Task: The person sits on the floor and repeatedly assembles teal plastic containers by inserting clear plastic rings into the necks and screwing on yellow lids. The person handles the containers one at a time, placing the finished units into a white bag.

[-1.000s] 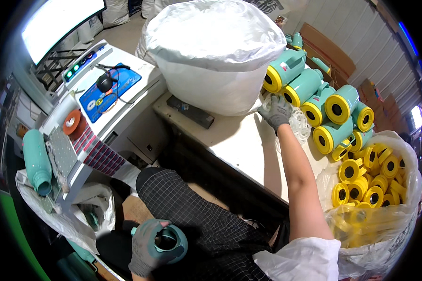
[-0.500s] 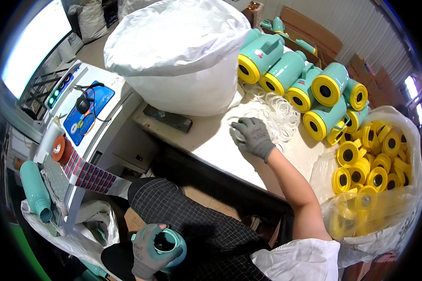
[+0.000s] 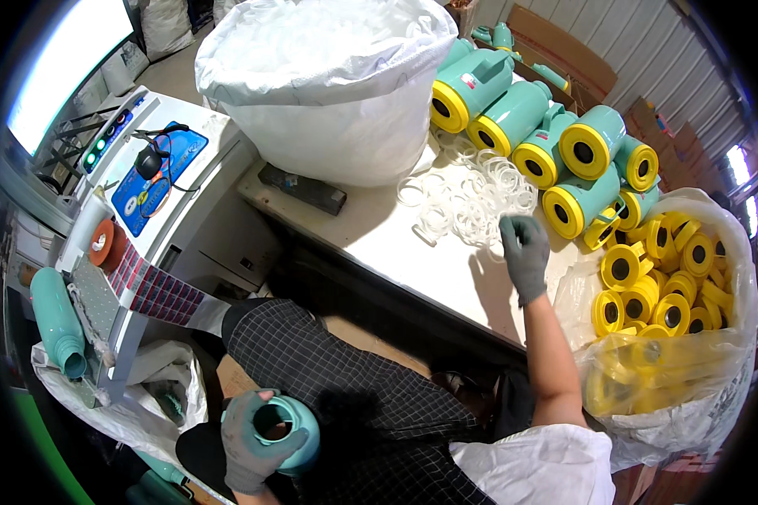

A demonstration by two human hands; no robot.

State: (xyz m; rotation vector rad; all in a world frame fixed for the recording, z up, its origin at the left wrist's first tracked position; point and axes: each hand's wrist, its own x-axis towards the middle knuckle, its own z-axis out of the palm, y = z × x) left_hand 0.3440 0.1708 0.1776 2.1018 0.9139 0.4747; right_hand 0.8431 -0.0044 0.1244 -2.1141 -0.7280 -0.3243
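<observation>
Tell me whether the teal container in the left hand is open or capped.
Open: the teal container in the left hand shows an uncovered round mouth.

left hand (image 3: 246, 442) and right hand (image 3: 526, 252) wearing grey gloves (image 3: 532, 282), teal flask (image 3: 305, 438) gleaming, rings (image 3: 476, 198) looking milky white, lids (image 3: 672, 315) showing yellow and black, dark trousers (image 3: 345, 370) carrying a pale grid

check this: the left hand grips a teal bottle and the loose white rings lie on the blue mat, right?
Not quite: the head view shows the loose white rings lying on the white table, not on the blue mat. The left hand does grip a teal bottle.
</observation>
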